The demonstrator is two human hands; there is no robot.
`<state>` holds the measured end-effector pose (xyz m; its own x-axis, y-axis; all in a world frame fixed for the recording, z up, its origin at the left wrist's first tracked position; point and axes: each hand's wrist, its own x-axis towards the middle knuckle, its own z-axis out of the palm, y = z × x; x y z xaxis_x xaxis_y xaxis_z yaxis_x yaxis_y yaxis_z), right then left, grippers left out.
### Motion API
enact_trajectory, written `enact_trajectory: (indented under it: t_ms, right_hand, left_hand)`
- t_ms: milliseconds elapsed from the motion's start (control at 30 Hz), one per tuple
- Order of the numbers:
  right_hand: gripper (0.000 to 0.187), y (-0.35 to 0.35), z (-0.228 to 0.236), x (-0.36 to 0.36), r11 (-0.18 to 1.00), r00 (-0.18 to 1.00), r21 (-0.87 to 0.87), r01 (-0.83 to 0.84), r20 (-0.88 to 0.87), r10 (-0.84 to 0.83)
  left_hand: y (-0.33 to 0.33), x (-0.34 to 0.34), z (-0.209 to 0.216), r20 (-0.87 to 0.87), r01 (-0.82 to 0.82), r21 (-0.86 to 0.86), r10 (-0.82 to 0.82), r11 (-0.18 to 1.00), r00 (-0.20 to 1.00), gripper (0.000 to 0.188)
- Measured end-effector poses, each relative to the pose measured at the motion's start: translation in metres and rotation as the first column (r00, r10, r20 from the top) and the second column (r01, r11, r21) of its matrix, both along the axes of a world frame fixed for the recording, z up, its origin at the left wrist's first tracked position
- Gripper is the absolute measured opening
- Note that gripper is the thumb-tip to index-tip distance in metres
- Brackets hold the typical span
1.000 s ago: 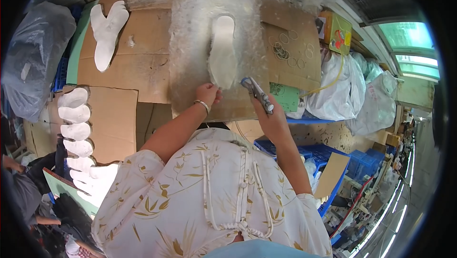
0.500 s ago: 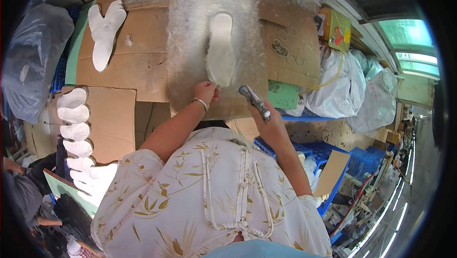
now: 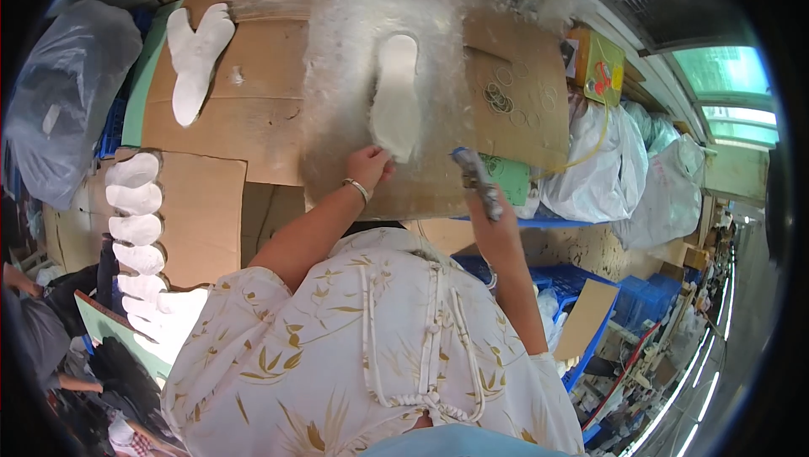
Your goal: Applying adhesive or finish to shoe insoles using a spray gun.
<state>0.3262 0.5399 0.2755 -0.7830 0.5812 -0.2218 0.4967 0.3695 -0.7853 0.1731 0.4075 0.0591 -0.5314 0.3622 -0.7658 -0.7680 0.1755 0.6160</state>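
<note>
A cream-white insole (image 3: 396,95) lies flat on a whitish, fibre-crusted sheet (image 3: 333,61), its narrower rounded end away from me. At its near end my left hand (image 3: 369,168) is closed, fingertips pinching the edge of the insole. My right hand (image 3: 493,219) is wrapped round a grey spray gun (image 3: 479,179) with a blue tip, held up to the right of the sheet and apart from the insole. Motion blurs the gun a little, and the trigger finger cannot be made out.
A pair of white insoles (image 3: 199,61) lies on cardboard at the left. More insoles (image 3: 135,229) overlap in a row nearer me. Loose rings (image 3: 499,96) lie right of the sheet. White plastic bags (image 3: 590,162) and a blue crate (image 3: 573,288) stand at the right; a co-worker's arm (image 3: 80,383) shows lower left.
My right hand has swung the spray gun to the right, away from the insole. My left hand keeps its pinch at the near end. The whole view has shifted slightly.
</note>
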Motion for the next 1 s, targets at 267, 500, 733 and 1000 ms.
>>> enact_trajectory:
  t_ms: [267,500,733,1000]
  right_hand:
    - [0.022,0.019,0.027,0.012,0.946,0.976,-0.279,0.162,-0.097,-0.196]
    - [0.023,0.0,0.012,0.008,0.956,0.996,-0.29,-0.046,-0.087,0.022]
    - [0.026,-0.01,0.008,-0.014,0.879,0.91,-0.246,-0.408,-0.035,0.412]
    - [0.024,-0.046,0.009,-0.044,0.844,0.876,-0.262,-0.469,-0.017,0.482]
  left_hand:
    - [-0.001,-0.065,0.093,-0.014,-0.215,0.701,0.315,0.68,0.949,0.01]
    - [-0.085,-0.071,0.17,0.041,-0.319,0.85,0.552,0.418,0.833,0.006]
    - [-0.214,-0.006,0.206,-0.004,-0.462,0.85,0.881,0.252,0.474,0.011]
    - [-0.371,0.004,0.231,-0.087,-0.552,0.826,0.993,0.118,0.082,0.01]
